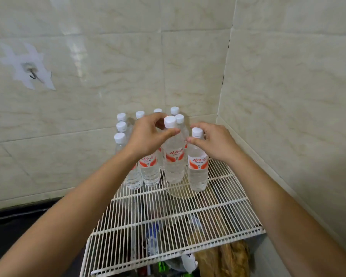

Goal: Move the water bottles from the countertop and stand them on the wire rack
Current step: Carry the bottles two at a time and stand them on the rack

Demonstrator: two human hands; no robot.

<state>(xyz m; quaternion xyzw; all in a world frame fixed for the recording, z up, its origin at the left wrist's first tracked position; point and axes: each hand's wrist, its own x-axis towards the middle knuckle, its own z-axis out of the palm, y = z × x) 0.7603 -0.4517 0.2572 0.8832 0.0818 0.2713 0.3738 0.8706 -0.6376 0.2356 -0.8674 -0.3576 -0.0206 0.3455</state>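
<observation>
Pinch hold by left grip (148, 136) on neck of middle bottle (174, 162), thumb just below cap (170, 121), fingers curled behind. Same hold by right grip (214, 142) on neck of right bottle (197, 170), thumb tip on near side.

Both bottles upright, long axis vertical, at front of other bottles (150, 172) standing on wire rack (188, 218); right bottle closest to corner of tiled wall (288, 96). Each bottle directly below own grip, grips reaching in from near side. Probable next move: release, then withdrawal up and back toward body, avoiding sideways sweep into neighbouring caps.

Contact of middle bottle base with wires not determinable; possibly just clear. Rear bottles partly hidden behind left grip; count uncertain. Clutter (224, 256) under rack blurred. Table (12, 222) dark, cut off at lower left.
</observation>
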